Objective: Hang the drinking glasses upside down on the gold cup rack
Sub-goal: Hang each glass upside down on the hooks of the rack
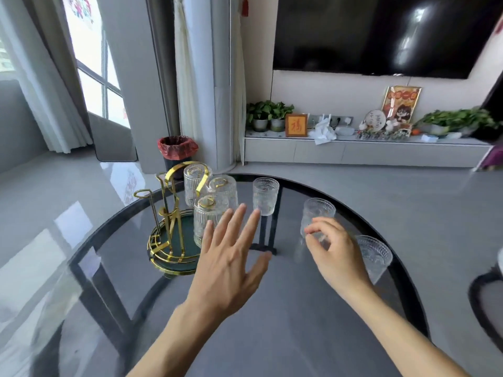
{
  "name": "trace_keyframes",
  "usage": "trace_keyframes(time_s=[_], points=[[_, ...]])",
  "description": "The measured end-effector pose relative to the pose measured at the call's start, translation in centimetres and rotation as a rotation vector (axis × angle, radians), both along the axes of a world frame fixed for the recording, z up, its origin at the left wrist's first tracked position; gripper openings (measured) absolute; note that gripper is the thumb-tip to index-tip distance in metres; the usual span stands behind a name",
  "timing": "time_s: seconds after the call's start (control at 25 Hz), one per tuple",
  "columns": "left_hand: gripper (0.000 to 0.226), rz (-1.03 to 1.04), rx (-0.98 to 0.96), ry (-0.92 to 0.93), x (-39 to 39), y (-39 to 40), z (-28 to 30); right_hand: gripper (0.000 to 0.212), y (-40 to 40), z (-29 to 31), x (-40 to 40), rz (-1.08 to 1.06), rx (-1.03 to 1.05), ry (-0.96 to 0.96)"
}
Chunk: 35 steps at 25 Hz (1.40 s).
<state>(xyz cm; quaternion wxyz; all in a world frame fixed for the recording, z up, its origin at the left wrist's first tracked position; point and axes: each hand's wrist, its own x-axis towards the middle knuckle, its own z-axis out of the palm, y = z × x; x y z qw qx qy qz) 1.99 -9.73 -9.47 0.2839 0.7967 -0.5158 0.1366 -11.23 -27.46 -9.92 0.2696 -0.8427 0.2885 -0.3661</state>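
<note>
The gold cup rack stands on its round green tray at the left of the glass table. Three ribbed glasses hang upside down on its right-hand pegs; the nearest one sits just beyond my left hand, which hovers flat with fingers spread and holds nothing. Three glasses stand upright on the table: one at the far edge, one in the middle right, one nearer the right rim. My right hand curls loosely in front of the middle glass; its fingertips are at the glass's base without gripping it.
The round dark glass table has a black rim, and its legs show through the top. Empty gold pegs remain on the rack's left side. A bin with a red bag stands on the floor beyond.
</note>
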Motion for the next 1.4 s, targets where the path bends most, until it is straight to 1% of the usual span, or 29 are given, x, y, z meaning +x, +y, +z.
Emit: trace_keyframes(time_s=[0.04,0.12,0.16,0.2,0.24,0.32,0.36,0.4,0.44,0.48,0.6,0.68,0.72,0.8,0.84,0.88,0.92,1.0,1.04,1.08,1.12,1.16,1.2,1.24,1.28,1.32,1.4], points=[[0.073,-0.024,0.046,-0.002,-1.4,-1.0,-0.7,0.013,0.0,-0.7,-1.4,-0.029,-0.103,0.029],[0.075,-0.051,0.116,0.006,-3.1,-2.8,-1.7,0.025,-0.1,-1.2,-2.9,-0.073,-0.256,0.061],[0.076,-0.059,0.141,0.013,-3.7,-3.6,-2.0,0.034,-0.6,-1.2,-3.5,-0.134,-0.273,0.068],[0.076,-0.064,0.161,0.021,-4.1,-4.3,-2.2,0.047,-1.3,-1.1,-4.0,-0.227,-0.246,0.087],[0.077,-0.071,0.172,0.032,-4.4,-4.8,-2.5,0.064,-2.1,-1.1,-4.4,-0.328,-0.181,0.136],[0.077,-0.086,0.172,0.058,-4.7,-5.3,-2.9,0.095,-3.7,-1.6,-5.4,-0.461,0.045,0.217],[0.077,-0.088,0.176,0.072,-4.8,-5.4,-3.0,0.104,-4.4,-2.0,-5.7,-0.470,0.186,0.195],[0.078,-0.091,0.185,0.083,-4.9,-5.3,-3.0,0.109,-4.9,-2.4,-6.0,-0.449,0.324,0.149],[0.078,-0.095,0.195,0.086,-4.8,-5.3,-3.0,0.110,-5.3,-2.7,-6.1,-0.418,0.436,0.107],[0.080,-0.101,0.207,0.080,-4.8,-5.2,-3.1,0.107,-5.5,-2.9,-6.0,-0.390,0.504,0.080],[0.087,-0.114,0.226,0.064,-4.5,-4.7,-3.0,0.093,-4.5,-2.9,-5.5,-0.330,0.520,0.047],[0.093,-0.134,0.184,0.111,-4.2,-4.0,-2.7,0.091,-2.7,-2.2,-4.9,-0.240,0.508,0.034],[0.097,-0.159,0.146,0.194,-4.0,-3.5,-2.4,0.091,-1.5,-1.8,-4.6,-0.159,0.514,0.012],[0.103,-0.236,0.072,0.442,-4.2,-2.7,-1.7,0.094,1.2,-0.8,-4.1,0.052,0.564,-0.046],[0.105,-0.262,0.040,0.536,-4.1,-2.2,-1.3,0.096,2.8,-0.3,-3.6,0.162,0.595,-0.067],[0.103,-0.268,0.004,0.601,-4.0,-1.6,-1.0,0.097,4.3,0.1,-3.1,0.258,0.614,-0.092],[0.097,-0.261,-0.050,0.651,-3.8,-1.0,-0.7,0.098,5.6,0.6,-2.5,0.329,0.630,-0.132],[0.079,-0.230,-0.182,0.721,-3.2,0.4,0.2,0.101,7.5,1.6,-1.1,0.422,0.692,-0.252],[0.073,-0.213,-0.250,0.745,-2.7,1.0,0.8,0.099,8.2,2.0,-0.4,0.451,0.727,-0.307],[0.070,-0.201,-0.317,0.773,-2.3,1.5,1.3,0.089,8.6,2.4,0.2,0.458,0.760,-0.351],[0.070,-0.198,-0.385,0.813,-1.8,1.9,1.9,0.072,8.8,2.7,0.7,0.440,0.798,-0.361],[0.070,-0.202,-0.455,0.862,-1.1,2.4,2.6,0.055,9.2,3.2,1.3,0.427,0.858,-0.329],[0.070,-0.215,-0.510,0.902,-0.4,2.8,3.2,0.042,9.6,3.7,1.9,0.447,0.967,-0.268],[0.072,-0.233,-0.549,0.922,0.4,3.2,3.7,0.038,10.0,4.0,2.4,0.505,1.113,-0.208],[0.074,-0.250,-0.572,0.919,1.1,3.5,4.0,0.040,10.2,4.1,3.0,0.579,1.272,-0.170],[0.077,-0.267,-0.590,0.905,1.8,3.8,4.3,0.044,10.4,4.3,3.6,0.647,1.389,-0.173],[0.080,-0.286,-0.617,0.876,3.1,4.0,4.5,0.049,10.7,4.8,4.8,0.691,1.494,-0.209]])
